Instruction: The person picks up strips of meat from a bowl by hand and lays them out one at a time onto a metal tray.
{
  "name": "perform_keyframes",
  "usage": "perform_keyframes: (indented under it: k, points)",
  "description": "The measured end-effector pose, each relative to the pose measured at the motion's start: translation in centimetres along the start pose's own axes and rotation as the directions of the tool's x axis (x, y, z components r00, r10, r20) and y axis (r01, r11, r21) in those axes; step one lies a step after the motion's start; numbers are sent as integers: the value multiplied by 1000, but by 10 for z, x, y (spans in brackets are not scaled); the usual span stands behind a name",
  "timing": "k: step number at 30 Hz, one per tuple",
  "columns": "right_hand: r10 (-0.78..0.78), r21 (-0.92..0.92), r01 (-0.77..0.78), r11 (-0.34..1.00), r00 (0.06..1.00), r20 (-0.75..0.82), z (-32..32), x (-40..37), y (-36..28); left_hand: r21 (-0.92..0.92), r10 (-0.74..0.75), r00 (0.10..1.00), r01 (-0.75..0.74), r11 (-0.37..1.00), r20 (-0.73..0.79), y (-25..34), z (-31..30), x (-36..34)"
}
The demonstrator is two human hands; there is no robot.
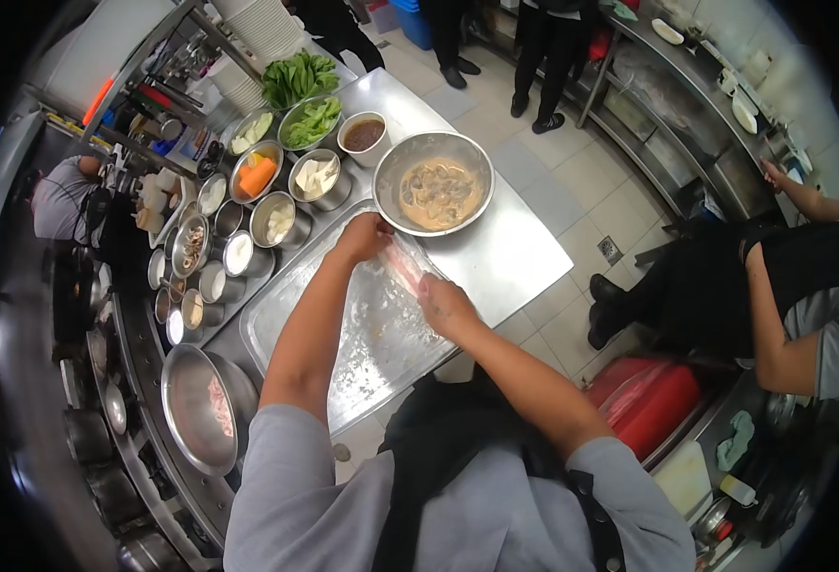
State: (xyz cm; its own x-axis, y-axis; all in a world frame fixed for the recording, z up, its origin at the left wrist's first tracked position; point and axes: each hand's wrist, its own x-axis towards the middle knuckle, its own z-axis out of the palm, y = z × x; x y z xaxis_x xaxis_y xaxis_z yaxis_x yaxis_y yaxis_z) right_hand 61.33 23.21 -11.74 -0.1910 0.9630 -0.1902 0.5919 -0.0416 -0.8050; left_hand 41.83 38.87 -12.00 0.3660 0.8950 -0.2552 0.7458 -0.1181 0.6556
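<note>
A translucent plastic bag (403, 264), its contents or print showing pinkish, stretches between both hands over a metal tray (281, 319) smeared with white powder. At the bag's far end, my left hand (369, 236) is closed on the plastic. My right hand (446, 306) grips the near end, thumb on top. Just beyond the hands stands a large steel bowl (482, 162) holding pieces in a light-brown liquid (438, 191). Exactly what the bag contains cannot be made out.
Steel pots with tofu-like white pieces (317, 178), carrots (256, 175) and leafy greens (313, 122) line the left. A bowl with pink meat (219, 405) sits nearer. A red container (643, 396) is at right. Several people stand around the kitchen.
</note>
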Motion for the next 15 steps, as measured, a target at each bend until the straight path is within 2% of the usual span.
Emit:
perform_keyframes:
  k: [2,3,4,5,6,8,9,11,12,13,14,15]
  points:
    - [-48,-62,47,997,999,-22,-1,-8,0,210,52,986,-18,978,-157,6,0,-6]
    - [-65,-146,63,987,998,-13,-2,-8,0,207,54,986,-20,978,-160,6,2,-7]
    - [-80,-228,78,971,997,1,-1,-11,0,299,126,943,-30,954,-309,5,4,-10]
    - [-83,-231,82,969,997,6,-1,-14,0,390,207,872,-20,921,-444,4,5,-13]
    - [-88,-253,96,963,995,42,-4,-17,0,387,202,869,-14,922,-451,1,6,-14]
    - [-95,-279,114,953,992,82,-9,-25,-2,320,165,756,61,946,-633,-5,10,-17]
    - [-114,-307,141,941,988,104,-12,-29,-3,315,163,752,63,947,-639,1,10,-21]
    - [-140,-338,176,925,982,129,-19,-34,-9,54,-111,830,167,985,-547,19,12,-34]
    - [-111,-355,160,921,982,155,-23,-36,-14,50,-111,825,167,985,-555,21,17,-37]
    - [-81,-372,145,917,980,182,-25,-37,-17,169,-11,874,106,980,-486,23,24,-41]
    - [-93,-375,159,913,978,189,-25,-36,-17,282,81,910,40,958,-406,25,27,-43]
    - [-138,-370,182,911,980,144,-23,-35,-17,281,72,905,54,958,-419,26,31,-42]
